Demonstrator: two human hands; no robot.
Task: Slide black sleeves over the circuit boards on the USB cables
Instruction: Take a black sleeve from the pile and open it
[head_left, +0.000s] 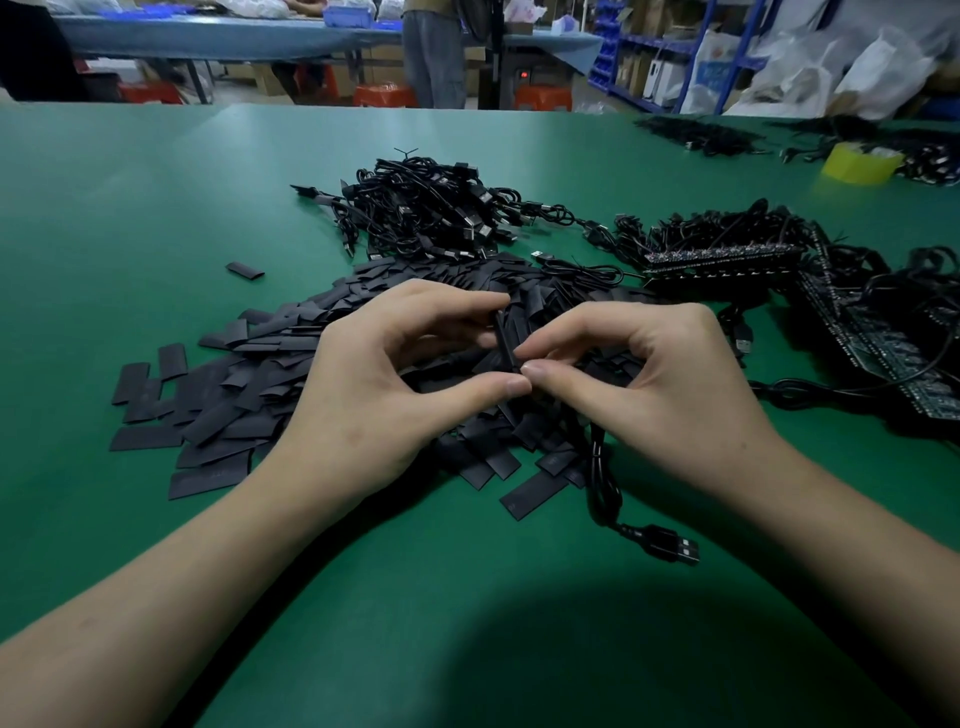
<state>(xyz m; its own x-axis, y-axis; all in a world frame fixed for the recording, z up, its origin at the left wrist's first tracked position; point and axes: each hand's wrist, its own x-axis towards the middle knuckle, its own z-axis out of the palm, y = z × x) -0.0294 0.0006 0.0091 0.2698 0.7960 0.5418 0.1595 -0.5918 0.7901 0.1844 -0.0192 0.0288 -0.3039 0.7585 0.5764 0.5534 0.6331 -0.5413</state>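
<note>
"While the left hand and right hand both pinch 1 black sleeve just above the sleeve pile, what could spoil it?"
"Its mouth looks flattened; the circuit board, unseen behind the fingers, may catch an edge and buckle it."
"And the cable?"
"It hangs to the USB plug on the table; a snag there could tug the board back out."

The left hand and the right hand are bare, and so are the left forearm and the right forearm, uncovered right to the picture's edge. The fingers are slender and the thumbnails short, plain and neatly trimmed
</note>
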